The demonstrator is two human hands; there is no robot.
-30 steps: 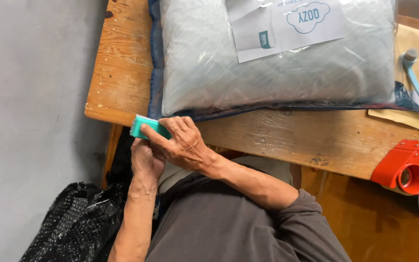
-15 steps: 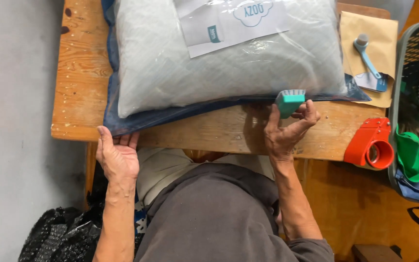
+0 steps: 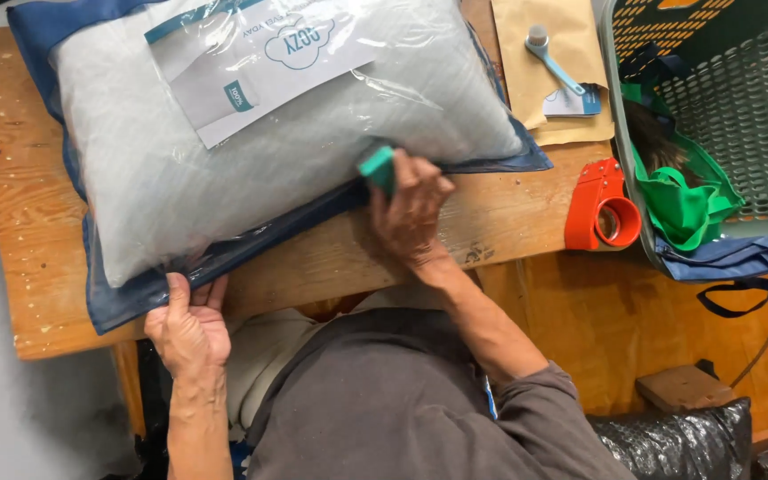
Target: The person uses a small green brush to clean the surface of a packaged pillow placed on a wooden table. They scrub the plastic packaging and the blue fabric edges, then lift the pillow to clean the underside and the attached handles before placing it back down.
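Pillow (image 3: 251, 151) in its clear plastic bag with dark blue edging lies across the wooden desk (image 3: 28, 178), filling most of the top from the far-left corner toward the middle of the near edge. Our right hand (image 3: 411, 213) presses a small teal block (image 3: 377, 166) against the bag's near seam, fingers curled over it and thumb behind, so the grip is closed on the block. Our left hand (image 3: 190, 327) sits at the near-left corner of the bag, fingers spread and flat on the blue edging, pinning it to the desk rather than pinching it.

We judge the step in hand to be running the block along the near seam of the bag to close it, with roughly the right-hand part of that seam behind the block. The next move, as we read it, calls for steady downward pressure and a straight path along the seam toward the left hand, which must hold the corner taut.

An orange tape dispenser (image 3: 602, 209) stands near the desk's right edge, with a brown envelope (image 3: 526, 53) at the far-right corner and a green basket (image 3: 722, 107) just beside the desk.
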